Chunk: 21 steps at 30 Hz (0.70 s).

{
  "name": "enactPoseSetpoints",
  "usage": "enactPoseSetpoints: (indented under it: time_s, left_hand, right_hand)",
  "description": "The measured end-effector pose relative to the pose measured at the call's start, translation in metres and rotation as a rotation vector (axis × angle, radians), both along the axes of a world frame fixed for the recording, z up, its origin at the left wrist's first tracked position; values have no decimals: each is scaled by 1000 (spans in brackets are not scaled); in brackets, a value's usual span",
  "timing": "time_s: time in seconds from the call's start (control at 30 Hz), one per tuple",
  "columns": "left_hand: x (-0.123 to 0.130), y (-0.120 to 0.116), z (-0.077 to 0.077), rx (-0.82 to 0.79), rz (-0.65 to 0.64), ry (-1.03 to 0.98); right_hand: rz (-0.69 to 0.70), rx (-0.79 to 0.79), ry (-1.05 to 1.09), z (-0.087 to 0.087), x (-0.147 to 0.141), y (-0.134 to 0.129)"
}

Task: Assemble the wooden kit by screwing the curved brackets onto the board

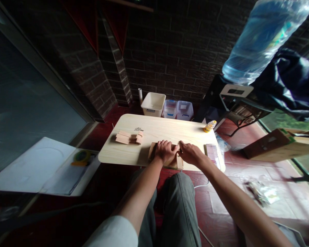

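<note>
A brown board [152, 152] lies at the front edge of the light wooden table [167, 129]. My left hand [165, 150] presses on top of it, fingers curled over. Just to the right, my right hand [187, 151] is closed at a light tan strip [179, 162] on the board's right part; what its fingertips grip is too small to make out. Tan leather-like pieces [128, 137] lie on the table's left side, with small dark metal items [138, 129] behind them.
A bottle with a yellow cap [209, 126] stands at the table's back right, and a flat pinkish item [212, 154] lies at the right. Bins [153, 104] are behind the table. A white folding surface [33, 168] is at the left, a cardboard box [278, 145] at the right.
</note>
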<state>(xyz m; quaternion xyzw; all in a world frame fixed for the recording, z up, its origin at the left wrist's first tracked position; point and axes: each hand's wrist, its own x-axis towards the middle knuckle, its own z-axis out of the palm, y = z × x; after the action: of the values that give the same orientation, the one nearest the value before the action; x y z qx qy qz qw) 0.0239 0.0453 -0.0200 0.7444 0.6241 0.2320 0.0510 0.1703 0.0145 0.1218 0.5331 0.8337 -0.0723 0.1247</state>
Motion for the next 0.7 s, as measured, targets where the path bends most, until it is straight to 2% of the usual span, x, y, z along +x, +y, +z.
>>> enactPoseSetpoints:
  time_s: [0.33,0.57,0.7]
  left_hand:
    - [-2,2,-4,9,-18,-7]
    - [-1,3,-6,4,-2,-6]
    - [0,2,-5,24,-11,6]
  right_hand:
    - [116,-45,63,-1,13,5]
    - [51,5,-64,-2,14,4]
    - [80,27,-37,-4,6,-3]
